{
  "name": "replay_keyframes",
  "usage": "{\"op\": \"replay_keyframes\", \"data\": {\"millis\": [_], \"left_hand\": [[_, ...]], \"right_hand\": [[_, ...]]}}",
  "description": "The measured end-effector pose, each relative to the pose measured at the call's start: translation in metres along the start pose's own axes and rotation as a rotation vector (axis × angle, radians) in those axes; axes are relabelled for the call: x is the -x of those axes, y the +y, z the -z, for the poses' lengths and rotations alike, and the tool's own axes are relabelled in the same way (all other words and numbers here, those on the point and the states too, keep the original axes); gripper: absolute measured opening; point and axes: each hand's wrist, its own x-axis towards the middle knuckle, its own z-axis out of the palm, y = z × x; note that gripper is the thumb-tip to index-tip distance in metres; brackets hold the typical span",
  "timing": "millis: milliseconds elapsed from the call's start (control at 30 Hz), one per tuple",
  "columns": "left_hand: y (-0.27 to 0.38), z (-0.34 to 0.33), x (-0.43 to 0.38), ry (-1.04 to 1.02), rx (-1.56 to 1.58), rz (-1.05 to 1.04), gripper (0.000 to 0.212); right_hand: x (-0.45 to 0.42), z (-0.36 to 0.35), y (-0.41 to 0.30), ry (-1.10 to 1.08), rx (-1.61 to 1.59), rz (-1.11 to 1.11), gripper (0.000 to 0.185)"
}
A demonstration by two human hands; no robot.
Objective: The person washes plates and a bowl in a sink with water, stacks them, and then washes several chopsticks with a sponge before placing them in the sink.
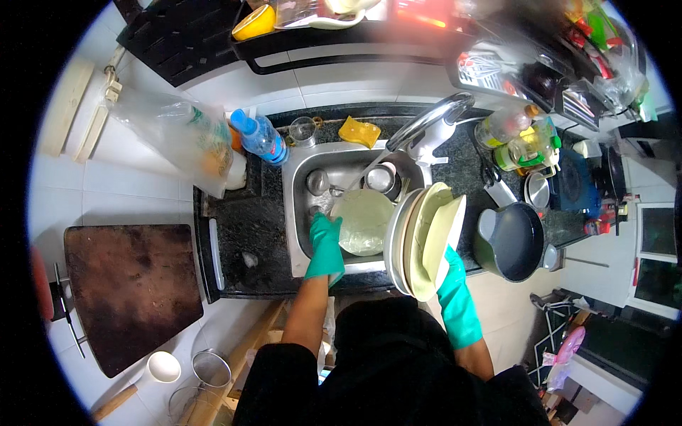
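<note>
My left hand [325,239], in a green rubber glove, grips the left edge of a pale green plate [367,221] inside the steel sink [292,234]. Water runs from the chrome faucet [426,120] towards this plate, whose surface looks wet. My right hand [452,271], gloved the same way, holds a tilted stack of plates [426,239] over the sink's right front edge; its fingers are partly hidden behind the stack. Deeper in the basin lie a metal ladle [318,182] and small nested bowls [380,178].
A yellow sponge [359,132], a glass cup [303,131] and a blue spray bottle [261,137] line the sink's back. Right of it stand a deep dark pot [510,241], scissors [489,173] and several bottles [525,146]. A dark cutting board [133,295] hangs at left.
</note>
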Motion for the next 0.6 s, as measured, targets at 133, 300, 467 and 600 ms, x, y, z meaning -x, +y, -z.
{"op": "replay_keyframes", "data": {"millis": [133, 300, 467, 600], "left_hand": [[-0.036, -0.013, 0.006, -0.141, 0.206, -0.020, 0.050], [0.004, 0.009, 0.046, -0.349, 0.682, 0.127, 0.040], [-0.021, -0.003, 0.021, -0.205, 0.565, 0.125, 0.033], [-0.036, -0.003, 0.002, -0.045, 0.132, -0.008, 0.037]], "right_hand": [[0.014, -0.010, 0.001, 0.007, 0.070, 0.006, 0.050], [0.024, 0.005, -0.004, 0.061, 0.089, 0.039, 0.051], [0.034, 0.003, -0.004, 0.052, 0.083, 0.040, 0.052], [0.036, 0.010, -0.002, 0.050, 0.064, 0.057, 0.053]]}}
